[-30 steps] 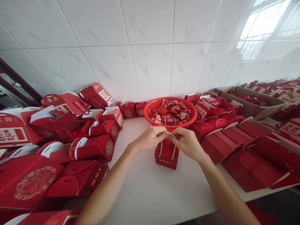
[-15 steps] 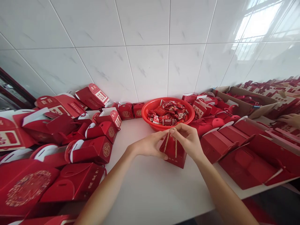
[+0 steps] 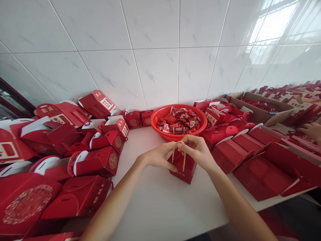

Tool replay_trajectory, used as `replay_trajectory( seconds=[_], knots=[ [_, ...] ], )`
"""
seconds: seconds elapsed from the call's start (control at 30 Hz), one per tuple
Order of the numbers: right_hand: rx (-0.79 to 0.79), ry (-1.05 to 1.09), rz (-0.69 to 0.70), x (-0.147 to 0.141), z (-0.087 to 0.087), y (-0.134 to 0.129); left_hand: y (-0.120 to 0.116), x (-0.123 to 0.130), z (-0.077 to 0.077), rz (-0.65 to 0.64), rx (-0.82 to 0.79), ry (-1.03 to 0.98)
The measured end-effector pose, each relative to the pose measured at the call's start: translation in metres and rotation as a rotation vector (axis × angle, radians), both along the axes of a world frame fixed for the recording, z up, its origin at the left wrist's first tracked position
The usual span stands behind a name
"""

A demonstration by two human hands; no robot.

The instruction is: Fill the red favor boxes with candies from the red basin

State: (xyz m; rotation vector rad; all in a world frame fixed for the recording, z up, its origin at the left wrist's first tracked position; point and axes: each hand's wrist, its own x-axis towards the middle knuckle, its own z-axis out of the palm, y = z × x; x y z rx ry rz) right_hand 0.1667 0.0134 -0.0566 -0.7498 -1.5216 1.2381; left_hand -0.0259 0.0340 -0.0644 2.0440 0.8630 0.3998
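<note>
A small red gift box [image 3: 187, 170] with gold lettering stands tilted on the white table, just in front of an orange-red plastic basket [image 3: 173, 137] of wrapped candies [image 3: 179, 121]. My left hand [image 3: 159, 156] is closed around the box's left side, the thumb on its front face. A twisted gold cord handle [image 3: 184, 161] rises from that face and bends over the top in a loop. With thumb and fingertips, my right hand [image 3: 198, 150] pinches the cord at the top of the loop. My fingers hide the box's top.
Red gift boxes [image 3: 94, 160] crowd the left side, some with open flaps. More red boxes [image 3: 233, 152] line the right, near an open cardboard carton [image 3: 281, 115]. A co-worker's hand [image 3: 312, 130] shows at the far right. White tiles [image 3: 155, 77] back the table.
The box has turned slightly and sits a little further left and lower in view. The cord's top now shows as a wider loop under my right fingers.
</note>
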Motion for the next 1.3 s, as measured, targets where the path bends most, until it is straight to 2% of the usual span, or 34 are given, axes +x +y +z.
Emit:
replay_trajectory(
  seconds=[0.2, 0.43, 0.57, 0.9, 1.0, 1.1, 1.17, 1.3],
  knots=[
    [0.019, -0.092, -0.001, 0.002, -0.004, 0.005, 0.001, 0.002, -0.005, -0.011, -0.022, -0.029],
    [-0.037, -0.034, 0.004, 0.004, 0.001, 0.003, -0.001, 0.008, -0.003, -0.097, -0.019, -0.099],
    [-0.098, 0.002, 0.032, 0.005, 0.002, 0.002, 0.0, 0.007, -0.004, -0.101, -0.009, -0.036],
    [-0.1, -0.058, 0.047, 0.01, 0.012, -0.001, 0.0, 0.007, -0.002, -0.088, -0.037, 0.028],
    [-0.087, -0.077, 0.008, 0.016, 0.023, -0.005, -0.001, 0.0, 0.004, -0.064, -0.104, -0.035],
    [-0.043, -0.107, -0.042, 0.028, 0.043, -0.008, -0.001, -0.011, 0.013, -0.002, -0.126, -0.076],
    [0.025, -0.134, -0.099, 0.039, 0.061, -0.009, -0.001, -0.019, 0.021, 0.038, -0.102, -0.088],
    [0.198, -0.214, -0.325, 0.069, 0.108, -0.006, -0.004, -0.029, 0.035, 0.111, 0.002, -0.129]
  ],
)
